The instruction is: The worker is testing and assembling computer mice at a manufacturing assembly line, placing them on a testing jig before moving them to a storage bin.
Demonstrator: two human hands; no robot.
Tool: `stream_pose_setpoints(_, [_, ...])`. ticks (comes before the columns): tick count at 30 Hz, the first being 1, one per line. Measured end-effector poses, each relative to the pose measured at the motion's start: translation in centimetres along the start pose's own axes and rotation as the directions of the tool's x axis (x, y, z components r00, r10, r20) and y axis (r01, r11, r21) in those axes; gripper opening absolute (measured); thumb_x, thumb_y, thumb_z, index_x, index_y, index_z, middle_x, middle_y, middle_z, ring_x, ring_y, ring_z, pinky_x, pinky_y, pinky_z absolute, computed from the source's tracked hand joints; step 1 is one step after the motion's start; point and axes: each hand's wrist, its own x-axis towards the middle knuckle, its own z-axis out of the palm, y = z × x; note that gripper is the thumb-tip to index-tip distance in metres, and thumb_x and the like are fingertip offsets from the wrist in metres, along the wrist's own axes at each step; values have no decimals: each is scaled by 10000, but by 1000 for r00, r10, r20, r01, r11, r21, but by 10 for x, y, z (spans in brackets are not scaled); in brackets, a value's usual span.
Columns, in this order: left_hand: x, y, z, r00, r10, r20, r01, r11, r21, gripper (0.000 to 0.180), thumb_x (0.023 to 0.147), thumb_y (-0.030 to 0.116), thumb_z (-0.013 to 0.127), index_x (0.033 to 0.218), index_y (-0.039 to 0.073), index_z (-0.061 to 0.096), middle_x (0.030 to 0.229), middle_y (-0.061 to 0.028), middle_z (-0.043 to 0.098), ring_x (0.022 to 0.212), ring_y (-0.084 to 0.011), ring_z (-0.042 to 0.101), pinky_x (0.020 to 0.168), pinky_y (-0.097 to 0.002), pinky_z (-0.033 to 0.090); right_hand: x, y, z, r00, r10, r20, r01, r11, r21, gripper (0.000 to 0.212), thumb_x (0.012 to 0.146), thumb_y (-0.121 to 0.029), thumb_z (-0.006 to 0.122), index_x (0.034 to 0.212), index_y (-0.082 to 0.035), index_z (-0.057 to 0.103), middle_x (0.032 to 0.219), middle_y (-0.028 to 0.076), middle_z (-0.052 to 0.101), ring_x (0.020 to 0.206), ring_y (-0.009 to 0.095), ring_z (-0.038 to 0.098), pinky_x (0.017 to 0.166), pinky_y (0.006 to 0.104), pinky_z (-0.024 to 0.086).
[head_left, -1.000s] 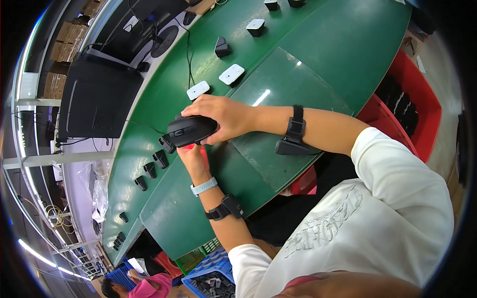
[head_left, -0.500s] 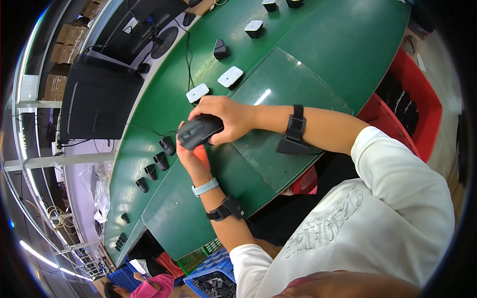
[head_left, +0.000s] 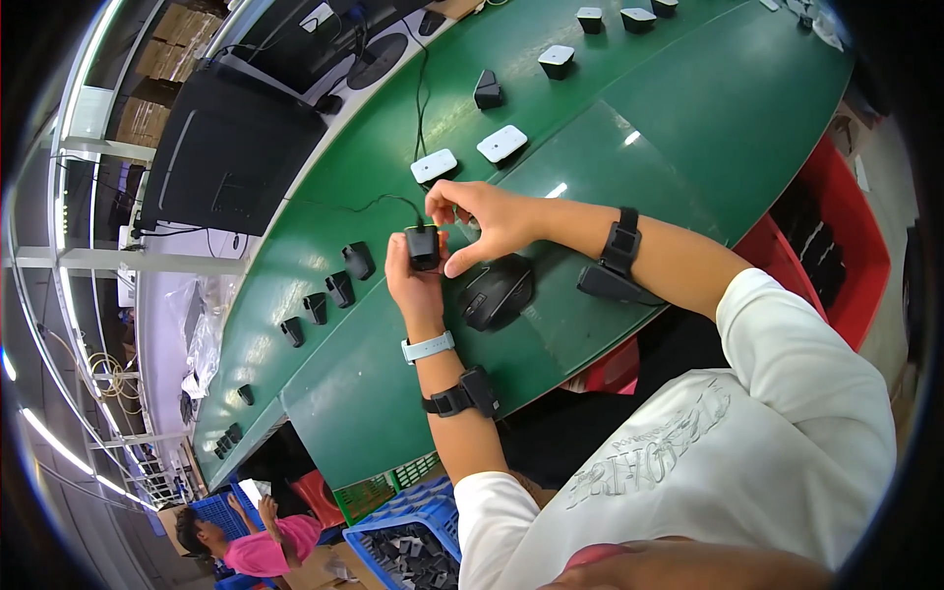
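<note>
My left hand (head_left: 417, 285) is closed around a small black block-shaped device (head_left: 423, 248), and a thin black cable (head_left: 393, 198) runs into its far end. Close beside the device, my right hand (head_left: 492, 224) has its thumb and fingers curved and spread apart, with nothing visible between them. Its fingertips are near the cable end; whether they touch it I cannot tell. A black computer mouse (head_left: 498, 292) lies on the green table mat (head_left: 393, 393), just below my right hand.
White-topped black devices (head_left: 503, 144) stand along the far side, with several black ones (head_left: 339, 288) to the left. A monitor (head_left: 221, 162) is behind. At the right stands a red bin (head_left: 855, 246); a blue crate (head_left: 413, 521) of black parts is below. A person in pink (head_left: 265, 551) works at lower left.
The mouse has left my right hand and now lies on the mat. The cabled black device in my left hand has come into view. The whole view has shifted slightly.
</note>
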Motion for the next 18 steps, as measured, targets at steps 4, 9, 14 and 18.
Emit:
stream_pose_setpoints(4, [1, -5, 10, 994, -6, 105, -3, 996, 87, 280, 1080, 300, 486, 1137, 36, 562, 1100, -102, 630, 999, -219, 664, 845, -354, 569, 0, 5, 7, 999, 45, 21, -46, 999, 20, 589, 735, -315, 880, 1189, -41, 624, 963, 96, 664, 804, 202, 603, 722, 347, 509])
stream_pose_setpoints(9, [5, -9, 5, 996, 10, 93, -17, 996, 85, 270, 1078, 303, 490, 1192, 67, 553, 1168, -89, 595, 1006, -177, 631, 814, -337, 566, 3, 5, 1, 993, 116, 17, -115, 992, -49, 559, 723, -296, 870, 1176, -54, 648, 917, 88, 675, 826, 209, 654, 749, 350, 539])
stream_pose_setpoints(14, [-2, 0, 18, 999, 37, 34, -41, 991, 128, 181, 1048, 175, 487, 1181, 56, 514, 1156, -91, 590, 1065, -185, 623, 907, -331, 537, 4, 16, 3, 992, 115, 60, -123, 979, 160, 600, 720, -250, 890, 1214, -53, 612, 953, 76, 678, 774, 163, 652, 715, 316, 547])
stream_pose_setpoints(18, [-2, 2, 24, 998, 27, 51, -32, 995, 94, 146, 1035, 130, 501, 1158, 52, 491, 1102, -86, 569, 1013, -169, 622, 880, -300, 535, 4, 11, -4, 987, 140, 81, -151, 975, 163, 573, 715, -224, 891, 1191, -63, 616, 992, 88, 688, 807, 162, 673, 741, 319, 555])
